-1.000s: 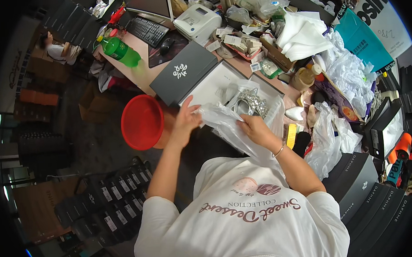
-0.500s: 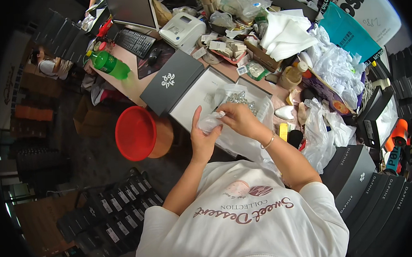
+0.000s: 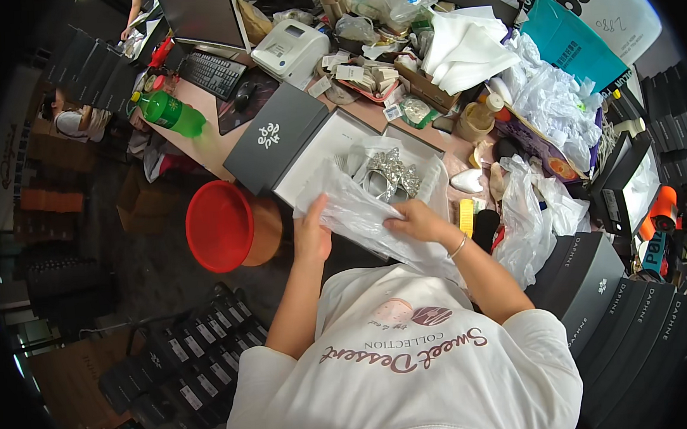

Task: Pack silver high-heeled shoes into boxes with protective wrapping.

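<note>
An open shoebox with a dark grey lid [image 3: 276, 140] and white inside lies in front of me on the table. Glittering silver, jewelled bow-like pieces [image 3: 392, 173], seemingly shoe ornaments, show inside it amid white wrapping. Across the box's near side I hold a thin white tissue sheet [image 3: 351, 216]. My left hand [image 3: 311, 233] grips its left edge, thumb on top. My right hand [image 3: 420, 223], with a bracelet at the wrist, pinches it beside the silver pieces. The sheet hides the near part of the box.
A red-rimmed bin [image 3: 220, 225] stands left of the box. Beyond are a green bottle [image 3: 171, 112], a keyboard [image 3: 212, 74] and a white label printer [image 3: 291, 50]. Plastic bags [image 3: 551, 95] and clutter crowd the right. Dark shoeboxes [image 3: 629, 331] are stacked at lower right.
The crumpled bit of tissue between my hands is now a spread sheet over the box's near side. My hands have moved apart and lower, and more of the silver pieces shows.
</note>
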The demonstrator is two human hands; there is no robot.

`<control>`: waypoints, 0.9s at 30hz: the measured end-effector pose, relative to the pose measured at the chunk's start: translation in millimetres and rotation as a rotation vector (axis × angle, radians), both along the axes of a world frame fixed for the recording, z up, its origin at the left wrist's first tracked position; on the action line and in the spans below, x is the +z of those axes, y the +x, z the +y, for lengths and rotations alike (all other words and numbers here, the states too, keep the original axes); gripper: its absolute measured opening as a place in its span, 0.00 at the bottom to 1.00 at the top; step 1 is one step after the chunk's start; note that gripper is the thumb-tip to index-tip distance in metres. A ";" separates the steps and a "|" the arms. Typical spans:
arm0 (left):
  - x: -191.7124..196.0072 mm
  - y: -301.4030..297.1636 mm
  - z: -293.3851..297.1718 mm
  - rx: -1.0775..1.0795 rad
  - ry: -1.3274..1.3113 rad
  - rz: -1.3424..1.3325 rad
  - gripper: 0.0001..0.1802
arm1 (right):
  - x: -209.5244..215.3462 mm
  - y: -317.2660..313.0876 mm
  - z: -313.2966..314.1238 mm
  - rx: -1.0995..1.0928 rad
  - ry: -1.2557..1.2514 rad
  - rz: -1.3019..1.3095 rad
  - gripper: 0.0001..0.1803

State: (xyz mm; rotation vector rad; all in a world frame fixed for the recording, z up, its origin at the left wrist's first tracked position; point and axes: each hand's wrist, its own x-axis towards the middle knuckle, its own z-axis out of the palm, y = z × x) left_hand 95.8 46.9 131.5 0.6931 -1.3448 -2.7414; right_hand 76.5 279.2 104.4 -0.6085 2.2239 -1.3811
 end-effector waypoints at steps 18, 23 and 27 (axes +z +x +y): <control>-7.5 -18.7 -22.7 -0.070 0.179 0.104 0.24 | 3.3 -9.6 2.0 -0.084 0.123 0.051 0.29; -25.9 -10.8 -42.3 -0.506 -0.246 0.029 0.22 | 0.4 -24.4 55.2 -0.332 0.036 -0.143 0.12; -63.2 -27.7 -13.9 -1.061 -1.277 0.109 0.22 | 1.8 -20.6 85.7 -0.480 -0.006 -0.096 0.13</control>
